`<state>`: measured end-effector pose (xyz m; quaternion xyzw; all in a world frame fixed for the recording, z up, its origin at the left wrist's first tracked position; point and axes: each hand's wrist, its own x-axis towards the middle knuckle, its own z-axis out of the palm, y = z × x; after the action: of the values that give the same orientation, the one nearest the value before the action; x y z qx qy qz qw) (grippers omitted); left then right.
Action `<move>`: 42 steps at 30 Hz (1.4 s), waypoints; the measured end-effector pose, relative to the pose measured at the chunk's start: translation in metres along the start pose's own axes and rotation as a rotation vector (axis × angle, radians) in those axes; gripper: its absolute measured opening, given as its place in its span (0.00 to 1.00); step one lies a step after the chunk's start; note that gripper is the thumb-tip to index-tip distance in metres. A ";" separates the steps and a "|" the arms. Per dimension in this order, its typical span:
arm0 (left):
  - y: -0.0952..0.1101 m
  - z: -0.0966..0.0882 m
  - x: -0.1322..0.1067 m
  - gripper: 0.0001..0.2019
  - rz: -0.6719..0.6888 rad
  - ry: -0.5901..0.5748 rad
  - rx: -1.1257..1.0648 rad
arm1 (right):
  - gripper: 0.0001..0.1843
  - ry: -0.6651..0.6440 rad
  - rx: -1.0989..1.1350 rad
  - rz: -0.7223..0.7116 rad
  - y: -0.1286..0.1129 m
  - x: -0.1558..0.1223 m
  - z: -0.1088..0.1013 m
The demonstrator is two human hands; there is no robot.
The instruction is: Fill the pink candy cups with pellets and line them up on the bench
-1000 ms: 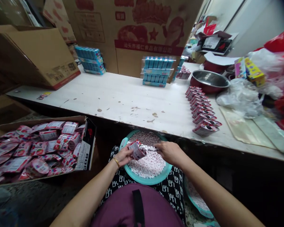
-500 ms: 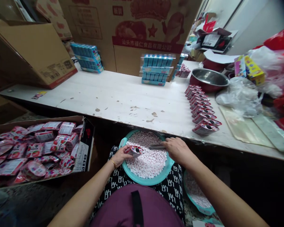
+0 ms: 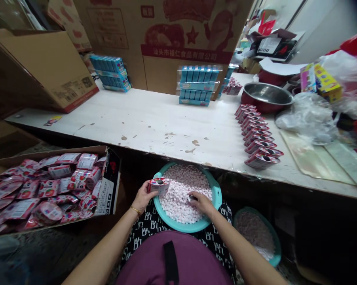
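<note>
A teal basin (image 3: 215, 192) full of small pink and white candies (image 3: 181, 186) rests on my lap. My left hand (image 3: 143, 196) grips a small pink pouch (image 3: 158, 185) upright at the basin's left rim, its mouth open upward. My right hand (image 3: 200, 202) is closed and pressed into the candies near the basin's front right, holding a small dark tool that is mostly hidden.
A white worktable (image 3: 154, 122) stretches ahead with a row of filled pouches (image 3: 257, 138) at right, a steel bowl (image 3: 266, 95), blue packs (image 3: 196, 85) and plastic bags. A carton of empty pouches (image 3: 44, 186) sits at left. A second basin (image 3: 257, 233) lies at lower right.
My right hand came back from the basin's far side and dug into the candies near me. My left hand turned the pouch upright and shifted it to the basin's left rim.
</note>
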<state>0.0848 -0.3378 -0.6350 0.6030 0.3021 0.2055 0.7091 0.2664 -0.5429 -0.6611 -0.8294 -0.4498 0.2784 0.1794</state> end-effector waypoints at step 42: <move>0.071 0.159 -0.001 0.38 0.042 -0.418 -0.052 | 0.25 0.513 -0.407 -0.092 0.006 -0.089 -0.190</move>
<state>0.1966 -0.4410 -0.5512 0.6202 0.1305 0.0982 0.7672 0.3500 -0.6304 -0.4895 -0.8702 -0.4733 -0.0433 0.1299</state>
